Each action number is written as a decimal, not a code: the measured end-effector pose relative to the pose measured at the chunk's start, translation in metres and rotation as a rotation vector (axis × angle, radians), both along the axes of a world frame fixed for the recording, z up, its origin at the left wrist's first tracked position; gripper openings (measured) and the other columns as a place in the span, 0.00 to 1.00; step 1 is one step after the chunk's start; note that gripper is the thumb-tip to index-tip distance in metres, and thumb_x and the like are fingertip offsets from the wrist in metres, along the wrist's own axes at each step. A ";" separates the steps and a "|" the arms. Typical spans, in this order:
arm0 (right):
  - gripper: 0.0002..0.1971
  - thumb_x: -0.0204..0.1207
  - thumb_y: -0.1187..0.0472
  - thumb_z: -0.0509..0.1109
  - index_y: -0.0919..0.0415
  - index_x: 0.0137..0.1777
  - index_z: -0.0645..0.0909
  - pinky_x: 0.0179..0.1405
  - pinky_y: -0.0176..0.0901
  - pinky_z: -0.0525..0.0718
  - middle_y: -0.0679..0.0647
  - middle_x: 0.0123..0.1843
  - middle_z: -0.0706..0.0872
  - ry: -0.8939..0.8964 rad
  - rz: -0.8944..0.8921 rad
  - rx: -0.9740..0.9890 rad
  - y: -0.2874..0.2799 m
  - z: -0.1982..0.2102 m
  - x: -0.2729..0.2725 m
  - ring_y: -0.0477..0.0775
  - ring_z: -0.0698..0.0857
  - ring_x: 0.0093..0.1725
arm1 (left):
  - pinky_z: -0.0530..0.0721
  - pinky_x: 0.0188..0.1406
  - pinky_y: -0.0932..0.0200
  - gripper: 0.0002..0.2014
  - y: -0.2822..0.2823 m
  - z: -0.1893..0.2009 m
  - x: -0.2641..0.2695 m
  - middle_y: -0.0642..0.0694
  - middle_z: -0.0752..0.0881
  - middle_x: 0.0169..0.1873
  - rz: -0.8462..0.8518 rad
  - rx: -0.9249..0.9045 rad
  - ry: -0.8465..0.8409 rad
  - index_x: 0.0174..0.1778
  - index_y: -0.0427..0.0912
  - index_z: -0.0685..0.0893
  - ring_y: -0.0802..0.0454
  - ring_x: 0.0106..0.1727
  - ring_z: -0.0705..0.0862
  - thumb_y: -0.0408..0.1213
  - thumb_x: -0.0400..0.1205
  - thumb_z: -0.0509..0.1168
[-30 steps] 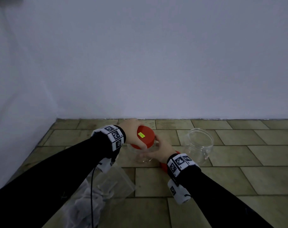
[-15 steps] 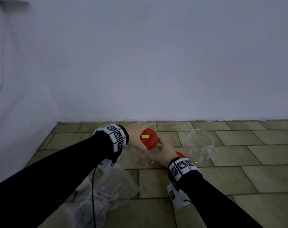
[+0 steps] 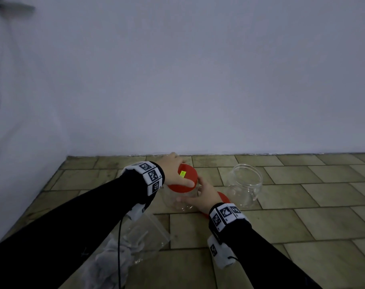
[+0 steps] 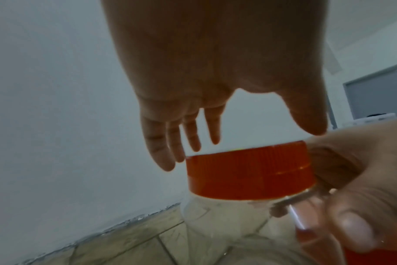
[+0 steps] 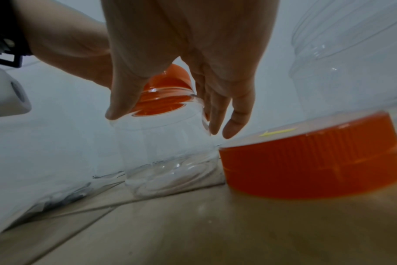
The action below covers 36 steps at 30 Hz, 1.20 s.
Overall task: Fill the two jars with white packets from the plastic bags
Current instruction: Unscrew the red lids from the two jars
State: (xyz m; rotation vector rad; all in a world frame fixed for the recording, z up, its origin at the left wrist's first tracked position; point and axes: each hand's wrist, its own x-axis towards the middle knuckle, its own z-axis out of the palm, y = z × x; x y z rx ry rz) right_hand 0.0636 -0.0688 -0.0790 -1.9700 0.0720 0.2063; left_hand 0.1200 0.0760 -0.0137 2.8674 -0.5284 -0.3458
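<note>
Two jars on the tiled floor, both empty. The open jar (image 3: 245, 185) stands right, with its loose red lid (image 5: 311, 161) lying just beside the capped jar (image 3: 180, 200). Left hand (image 3: 173, 172) is spread over the capped jar's red cap (image 3: 186, 178), thumb on the ribbed rim; in the wrist view the fingers look mostly straight, so grip is loose. Right hand (image 3: 204, 193) is curled round the clear wall just under the cap. Thin clear plastic: light, probably flexes and slips, so hold the shoulder and twist at the ribs. Plastic bag (image 3: 135, 243) of white packets lies near, under the left forearm.
</note>
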 end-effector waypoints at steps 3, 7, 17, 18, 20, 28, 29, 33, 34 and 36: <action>0.51 0.56 0.57 0.87 0.53 0.78 0.63 0.61 0.40 0.79 0.50 0.71 0.78 -0.015 0.002 -0.003 -0.002 -0.002 -0.001 0.45 0.77 0.63 | 0.78 0.67 0.47 0.43 -0.002 0.002 -0.002 0.50 0.72 0.72 -0.115 -0.022 0.048 0.76 0.52 0.66 0.47 0.70 0.74 0.62 0.67 0.74; 0.52 0.56 0.55 0.87 0.53 0.78 0.62 0.69 0.49 0.79 0.50 0.71 0.77 -0.011 -0.010 0.004 -0.001 -0.006 -0.001 0.50 0.77 0.70 | 0.81 0.57 0.51 0.40 -0.007 0.000 -0.002 0.49 0.79 0.66 -0.003 -0.086 0.014 0.71 0.51 0.73 0.46 0.62 0.80 0.65 0.65 0.73; 0.55 0.50 0.49 0.88 0.51 0.78 0.63 0.67 0.51 0.82 0.49 0.71 0.78 -0.019 -0.026 -0.057 -0.005 -0.008 0.000 0.52 0.79 0.70 | 0.78 0.64 0.51 0.40 -0.004 0.007 -0.001 0.46 0.75 0.71 -0.052 -0.019 0.042 0.74 0.47 0.71 0.45 0.68 0.77 0.66 0.70 0.69; 0.55 0.51 0.49 0.88 0.51 0.79 0.63 0.67 0.50 0.82 0.49 0.72 0.78 -0.015 -0.027 -0.055 -0.005 -0.008 -0.001 0.52 0.79 0.69 | 0.76 0.66 0.51 0.41 -0.003 0.008 -0.002 0.48 0.73 0.73 -0.112 -0.021 0.058 0.77 0.50 0.68 0.46 0.71 0.75 0.63 0.70 0.71; 0.55 0.51 0.51 0.88 0.52 0.79 0.63 0.67 0.49 0.81 0.49 0.72 0.78 -0.008 -0.033 -0.038 -0.005 -0.008 -0.001 0.51 0.79 0.69 | 0.78 0.66 0.50 0.40 -0.005 0.004 -0.003 0.50 0.74 0.72 -0.143 -0.022 0.033 0.76 0.52 0.68 0.47 0.69 0.75 0.60 0.69 0.73; 0.54 0.52 0.50 0.87 0.50 0.78 0.63 0.66 0.47 0.81 0.48 0.72 0.77 -0.029 -0.055 -0.053 -0.006 -0.011 -0.003 0.50 0.78 0.70 | 0.75 0.43 0.55 0.33 -0.016 0.006 0.004 0.40 0.85 0.54 0.180 0.043 -0.063 0.50 0.39 0.79 0.43 0.47 0.83 0.70 0.75 0.56; 0.54 0.51 0.48 0.87 0.49 0.78 0.64 0.66 0.47 0.81 0.47 0.72 0.78 -0.032 -0.053 -0.059 -0.006 -0.011 -0.003 0.49 0.78 0.69 | 0.78 0.45 0.54 0.35 -0.012 0.008 0.006 0.39 0.84 0.56 0.167 0.042 -0.051 0.52 0.39 0.79 0.43 0.48 0.82 0.72 0.74 0.56; 0.53 0.52 0.49 0.87 0.50 0.78 0.64 0.62 0.42 0.81 0.48 0.72 0.78 -0.034 -0.040 -0.063 -0.007 -0.008 -0.003 0.48 0.79 0.67 | 0.79 0.63 0.48 0.41 -0.004 0.009 0.003 0.47 0.76 0.68 -0.053 -0.019 0.065 0.73 0.48 0.72 0.45 0.65 0.78 0.68 0.69 0.69; 0.53 0.53 0.51 0.87 0.51 0.78 0.64 0.60 0.40 0.81 0.48 0.72 0.78 -0.039 -0.036 -0.054 -0.008 -0.007 -0.003 0.47 0.78 0.66 | 0.79 0.63 0.50 0.40 -0.003 0.007 0.002 0.49 0.76 0.69 -0.096 -0.037 0.066 0.73 0.50 0.71 0.47 0.66 0.78 0.65 0.68 0.72; 0.52 0.55 0.52 0.87 0.52 0.78 0.64 0.57 0.37 0.79 0.49 0.72 0.78 -0.041 -0.036 -0.054 -0.007 -0.005 -0.004 0.47 0.78 0.66 | 0.81 0.60 0.52 0.39 -0.004 0.002 0.000 0.51 0.77 0.68 -0.118 -0.064 0.035 0.73 0.51 0.71 0.49 0.64 0.78 0.61 0.67 0.74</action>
